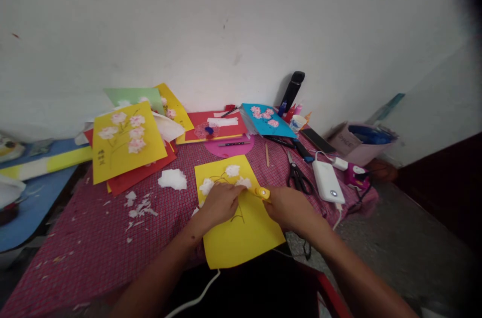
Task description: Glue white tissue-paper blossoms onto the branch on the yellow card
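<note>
Lying at the near edge of a checked tablecloth (94,227): yellow card (241,245), branch drawn, white tissue blossoms (232,171) on its far half. Left hand (222,202): over the card, fingers bunched near a blossom; whether they pinch anything, cannot tell. Right hand (288,208): wrapped round a yellow glue gun (263,193), nozzle toward the left fingertips. Beyond: black-handled scissors (298,177), white power bank (327,180), wooden stick (267,154). Farthest: blue card (280,129) with pink blossoms (268,113), black cylinder (292,89).

Head-worn view, forward and down over hands (220,203)
</note>
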The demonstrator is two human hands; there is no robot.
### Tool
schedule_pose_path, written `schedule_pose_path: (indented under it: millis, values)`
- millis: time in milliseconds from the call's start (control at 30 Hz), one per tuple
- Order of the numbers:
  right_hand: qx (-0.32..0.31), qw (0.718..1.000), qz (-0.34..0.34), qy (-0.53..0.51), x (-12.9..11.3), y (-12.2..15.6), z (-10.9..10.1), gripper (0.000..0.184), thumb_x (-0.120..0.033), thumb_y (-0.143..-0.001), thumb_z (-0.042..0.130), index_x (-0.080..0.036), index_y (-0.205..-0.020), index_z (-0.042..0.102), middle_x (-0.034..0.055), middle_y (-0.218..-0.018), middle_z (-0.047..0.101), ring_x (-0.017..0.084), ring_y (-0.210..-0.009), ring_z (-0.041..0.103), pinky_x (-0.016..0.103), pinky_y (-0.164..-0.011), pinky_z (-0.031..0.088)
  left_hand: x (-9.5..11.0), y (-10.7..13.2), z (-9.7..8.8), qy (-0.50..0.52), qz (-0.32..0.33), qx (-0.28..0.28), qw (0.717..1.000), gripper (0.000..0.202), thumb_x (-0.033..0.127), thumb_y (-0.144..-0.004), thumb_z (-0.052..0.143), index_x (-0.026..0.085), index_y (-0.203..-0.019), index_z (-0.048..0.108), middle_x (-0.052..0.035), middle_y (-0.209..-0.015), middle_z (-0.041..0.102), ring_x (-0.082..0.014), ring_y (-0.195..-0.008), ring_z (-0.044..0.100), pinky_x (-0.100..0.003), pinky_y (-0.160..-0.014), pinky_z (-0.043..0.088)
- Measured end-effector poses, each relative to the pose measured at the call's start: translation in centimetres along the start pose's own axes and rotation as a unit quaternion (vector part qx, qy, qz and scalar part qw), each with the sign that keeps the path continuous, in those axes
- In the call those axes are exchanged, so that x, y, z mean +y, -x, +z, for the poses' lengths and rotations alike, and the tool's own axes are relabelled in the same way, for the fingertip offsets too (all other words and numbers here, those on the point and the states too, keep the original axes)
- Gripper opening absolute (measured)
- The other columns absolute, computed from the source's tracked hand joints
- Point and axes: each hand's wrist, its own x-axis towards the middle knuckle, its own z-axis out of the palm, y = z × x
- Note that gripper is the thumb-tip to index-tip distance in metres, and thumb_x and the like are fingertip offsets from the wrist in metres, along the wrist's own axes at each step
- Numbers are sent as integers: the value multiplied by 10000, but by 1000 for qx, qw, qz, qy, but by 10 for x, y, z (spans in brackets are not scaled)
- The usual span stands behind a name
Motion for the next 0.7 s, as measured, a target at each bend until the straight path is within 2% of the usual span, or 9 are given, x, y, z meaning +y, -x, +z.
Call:
schedule_pose_path:
  millis: [100,200,267,333,433,467,500,567,700]
  values:
    - [-15,995,-17,-94,19,0,-11,269,-398,-887,576,-193,-906,750,114,-813,751,245,-737,701,269,-574,406,0,1,1,1,0,5,1000,431,153,-897,471,234,-1302,590,-72,-960,713,-264,-901,642,-417,-826,444]
    - [7,960,-1,-279,47,6,-6,265,-411,-858,605,-189,-930,730,46,-691,703,189,-604,636,241,-498,387,-2,1,2,4,1,6,1000,433,148,-889,471,247,-1289,604,-70,-953,707,-263,-897,640,-420,-827,441]
    - [34,913,50,-403,62,9,7,290,-455,-837,624,-176,-866,697,-1,-559,618,149,-473,542,230,-434,356,-2,1,2,1,0,1,1000,431,147,-886,470,239,-1282,611,-72,-932,703,-265,-883,639,-423,-820,442]
    - [62,850,93,-515,69,8,23,288,-460,-804,665,-179,-748,643,-24,-500,563,123,-426,490,218,-409,359,-3,1,2,-3,-1,-2,1000,429,150,-888,467,226,-1285,610,-75,-911,698,-270,-876,638,-430,-818,443]
    - [87,736,119,-661,68,-6,40,263,-406,-738,749,-180,-718,614,-5,-580,616,115,-465,525,207,-417,428,-1,2,2,-7,0,2,1000,428,154,-899,464,224,-1298,602,-79,-919,697,-273,-895,636,-438,-839,441]
    - [85,704,124,-694,66,-13,43,250,-385,-724,763,-176,-733,625,8,-623,642,116,-485,543,207,-426,454,-1,2,2,-8,0,2,1000,426,155,-900,466,225,-1297,602,-81,-923,698,-273,-900,636,-439,-844,440]
    - [80,689,123,-709,64,-21,45,237,-377,-729,756,-173,-754,637,20,-661,661,119,-505,562,208,-437,476,0,3,2,-9,0,2,1000,425,155,-900,468,225,-1297,603,-82,-927,698,-272,-902,635,-438,-848,439]
    - [71,681,121,-718,61,-37,47,206,-364,-756,718,-169,-783,657,41,-698,680,124,-535,593,208,-455,507,0,4,2,-13,0,3,1000,424,155,-899,472,224,-1296,603,-83,-929,697,-269,-902,634,-433,-848,440]
    - [56,698,117,-704,61,-62,45,170,-337,-790,658,-169,-794,672,79,-729,706,151,-591,653,242,-518,566,0,5,3,-16,2,10,1000,416,157,-903,470,222,-1292,603,-78,-918,689,-262,-899,630,-422,-844,443]
